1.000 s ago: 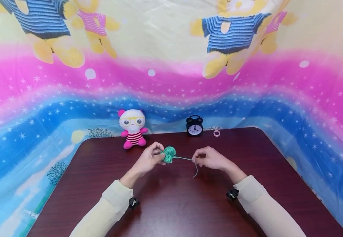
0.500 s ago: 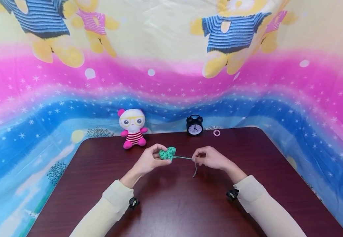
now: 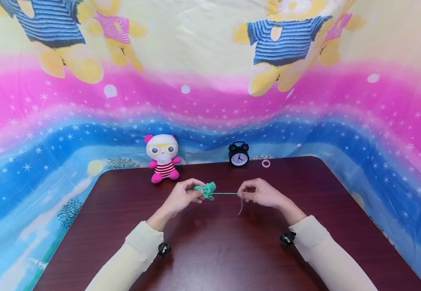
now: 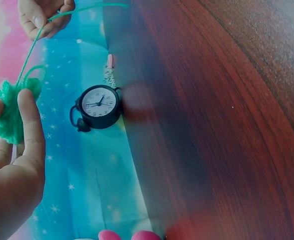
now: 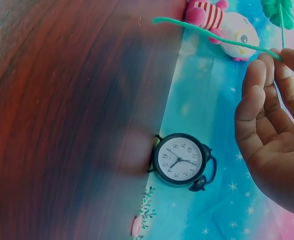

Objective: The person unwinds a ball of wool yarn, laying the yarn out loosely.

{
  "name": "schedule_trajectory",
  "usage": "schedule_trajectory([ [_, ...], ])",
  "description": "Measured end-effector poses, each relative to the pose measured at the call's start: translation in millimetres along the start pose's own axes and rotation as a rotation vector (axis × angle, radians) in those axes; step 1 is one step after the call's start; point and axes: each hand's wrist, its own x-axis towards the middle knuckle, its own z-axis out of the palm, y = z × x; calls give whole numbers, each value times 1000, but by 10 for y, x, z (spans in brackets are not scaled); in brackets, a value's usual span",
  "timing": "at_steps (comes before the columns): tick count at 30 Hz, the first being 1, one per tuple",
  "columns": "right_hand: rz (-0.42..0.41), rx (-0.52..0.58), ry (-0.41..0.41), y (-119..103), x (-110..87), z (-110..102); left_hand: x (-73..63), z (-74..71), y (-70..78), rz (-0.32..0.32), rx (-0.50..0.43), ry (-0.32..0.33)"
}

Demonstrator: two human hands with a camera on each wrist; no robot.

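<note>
A small bundle of green yarn (image 3: pixel 208 190) is held up over the table by my left hand (image 3: pixel 182 198), pinched between thumb and fingers. In the left wrist view the yarn bundle (image 4: pixel 11 110) shows a loose loop sticking out at its top. From it a single strand (image 3: pixel 225 193) runs taut to my right hand (image 3: pixel 263 193), whose thumb and fingertips pinch it. Past that pinch the strand's loose tail (image 3: pixel 241 207) hangs down. The right wrist view shows the same tail (image 5: pixel 212 36) stretching away from the fingertips.
At the back of the dark wooden table (image 3: pixel 210 250) sits a panda plush (image 3: pixel 163 157) in a striped top. A black alarm clock (image 3: pixel 239 154) stands right of it, beside a small pink ring (image 3: pixel 266 163). Behind hangs a printed cloth (image 3: pixel 203 97).
The left fingers have shifted on the yarn bundle, which has turned and now shows a loose loop. My right hand has moved slightly right, and the strand between the hands is straighter.
</note>
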Motion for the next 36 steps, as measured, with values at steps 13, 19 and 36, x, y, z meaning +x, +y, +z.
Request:
schedule_trajectory([
  [13,-12,19,16,2,-44,-57,-5,0,-8,-42,-43,14],
  [19,-17,21,6,-10,-41,-47,-5,-11,-21,-52,15,11],
  [36,-73,-18,-39,-5,-74,-77,0,-8,13,-61,-83,79],
])
